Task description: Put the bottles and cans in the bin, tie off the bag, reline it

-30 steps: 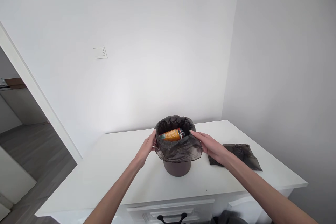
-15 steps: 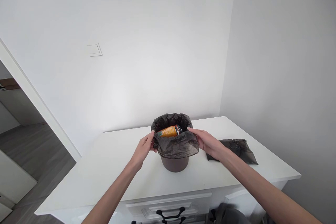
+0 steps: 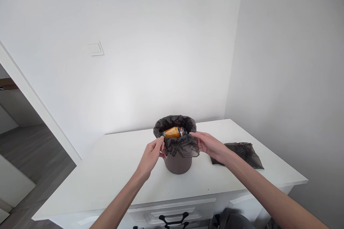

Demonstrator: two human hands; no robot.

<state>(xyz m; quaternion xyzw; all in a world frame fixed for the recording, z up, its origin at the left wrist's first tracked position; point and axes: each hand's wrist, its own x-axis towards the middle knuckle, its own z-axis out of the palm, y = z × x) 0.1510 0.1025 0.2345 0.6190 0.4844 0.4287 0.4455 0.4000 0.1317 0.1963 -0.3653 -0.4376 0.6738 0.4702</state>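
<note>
A brown bin (image 3: 178, 164) stands on the white cabinet top, lined with a thin black plastic bag (image 3: 183, 147) whose edge folds over the rim. Inside its mouth lies an orange can (image 3: 172, 132), with another can's end beside it. My left hand (image 3: 155, 152) pinches the bag's edge at the front left of the rim. At the right side of the rim, my right hand (image 3: 208, 144) grips the bag between thumb and fingers. The bag hides the lower parts of the cans.
A folded black plastic bag (image 3: 245, 154) lies on the cabinet top (image 3: 113, 171), beyond my right forearm. White walls stand behind and to the right. Drawers with black handles (image 3: 174, 218) face the front, and a dark object sits below at the lower right.
My left hand has moved slightly right along the rim and my right hand slightly left. The bag's front flap is gathered higher, showing more of the bin. The cans' ends show more.
</note>
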